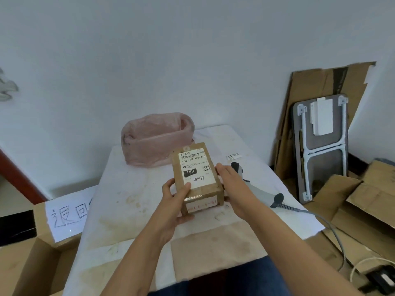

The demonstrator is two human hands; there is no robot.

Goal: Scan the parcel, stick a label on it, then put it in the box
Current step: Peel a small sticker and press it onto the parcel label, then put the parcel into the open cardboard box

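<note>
A small brown cardboard parcel (197,178) with a white shipping label on top is held above the middle of the table. My left hand (176,201) grips its near left corner, thumb on the label. My right hand (233,186) clasps its right side. A grey barcode scanner (256,186) lies on the table behind my right hand, partly hidden, its coiled cable running off to the right. Small white label strips (234,155) lie at the far right of the table. An open cardboard box (40,248) with a handwritten paper sign stands on the floor to the left.
The table (132,201) has a stained white cover. A box lined with a pink plastic bag (156,139) sits at its far edge. Flattened cardboard (316,107) and a folded grey table (320,146) lean on the wall at right; cardboard and cables lie on the floor there.
</note>
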